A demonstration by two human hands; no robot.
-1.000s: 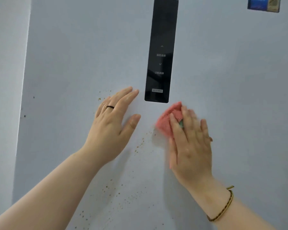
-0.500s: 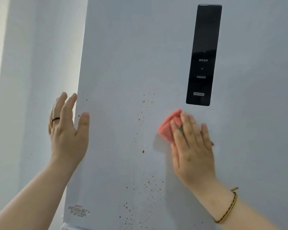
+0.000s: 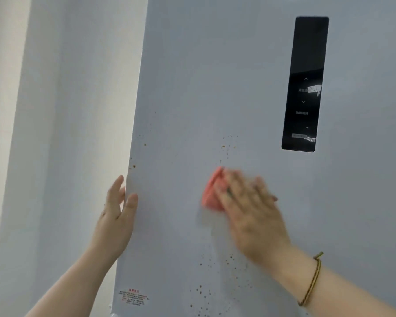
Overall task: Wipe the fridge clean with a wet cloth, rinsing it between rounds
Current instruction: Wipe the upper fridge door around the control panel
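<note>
While the straight-fingered left hand (image 3: 116, 223) meets the fridge (image 3: 215, 76) edge, the flat right hand (image 3: 254, 216) presses the cloth (image 3: 212, 195).

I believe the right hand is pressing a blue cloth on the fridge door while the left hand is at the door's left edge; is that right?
The head view shows the cloth is pink, not blue. The right hand does press it on the fridge door, and the left hand is at the door's left edge.
</note>
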